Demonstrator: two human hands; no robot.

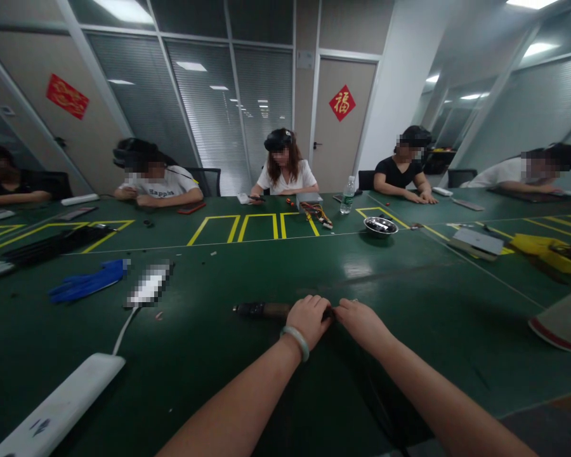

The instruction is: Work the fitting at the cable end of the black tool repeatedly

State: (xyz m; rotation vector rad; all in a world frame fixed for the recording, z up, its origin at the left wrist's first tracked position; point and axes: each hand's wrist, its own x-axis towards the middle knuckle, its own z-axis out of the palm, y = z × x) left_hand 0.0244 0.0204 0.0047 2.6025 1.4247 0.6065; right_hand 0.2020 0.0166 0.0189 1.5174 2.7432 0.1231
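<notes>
A corded electric screwdriver (269, 310), dark with a brownish body and a small metal tip, lies level across the green table with its tip to the left. My left hand (309, 319), a pale bangle at its wrist, is wrapped over the right part of the body. Close beside it, my right hand (360, 322) has its fingers pinched together at the tool's rear end, where the cord seems to begin; the exact grip is hidden. A dark cord (374, 387) runs down toward the near edge between my forearms.
To the left are a white power strip (59, 406), a phone (150, 285) on a cable and a blue glove (89, 281). Farther off stand a metal bowl (380, 226), a water bottle (347, 195) and a box with wires (310, 203). Several people sit across the table.
</notes>
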